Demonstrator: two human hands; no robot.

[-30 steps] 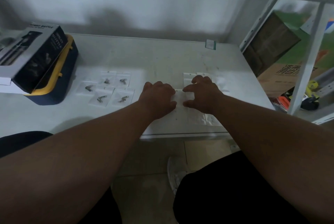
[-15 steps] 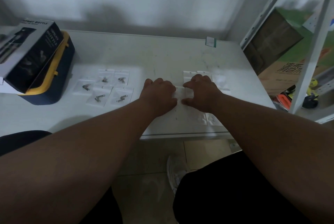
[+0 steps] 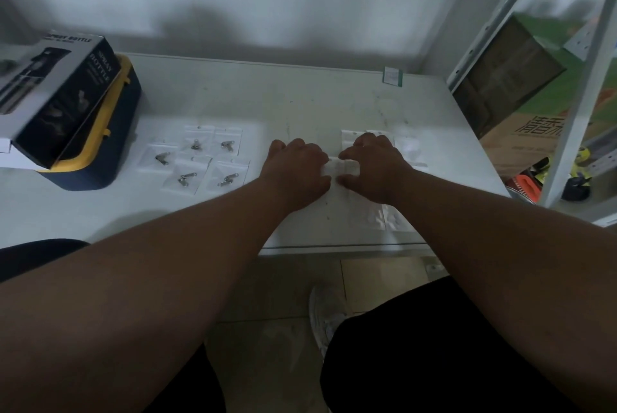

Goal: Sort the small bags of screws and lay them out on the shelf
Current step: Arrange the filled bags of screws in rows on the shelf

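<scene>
Little is changing since the earlier frames: both hands are staying at the same spot on the white shelf [image 3: 300, 95], the small clear bag [image 3: 341, 167] is remaining between them, and only the head view is drifting slightly, so the boxes at the left are sitting a touch lower in frame. Both bare forearms are reaching forward from the bottom corners and converging near the front middle of the shelf, palms down, wrists low. Left hand [image 3: 295, 172] is lying knuckles-up with its fingers curled under and pressed together, their tips touching the left edge of the bag; whether they are pinching it or only pressing on it I cannot tell. Right hand [image 3: 374, 167] is curving inward, its forefinger and thumb closing on the right edge of the same bag from above and below. More pale bags [image 3: 384, 217] are lying just under and beyond the right hand, their contents too faint to read. Five sorted screw bags [image 3: 197, 162] are lying flat in two rows well to the left, each showing a dark metal screw. Farther left, a spray bottle box [image 3: 63, 92] is leaning on a navy and yellow case [image 3: 110, 152]
</scene>
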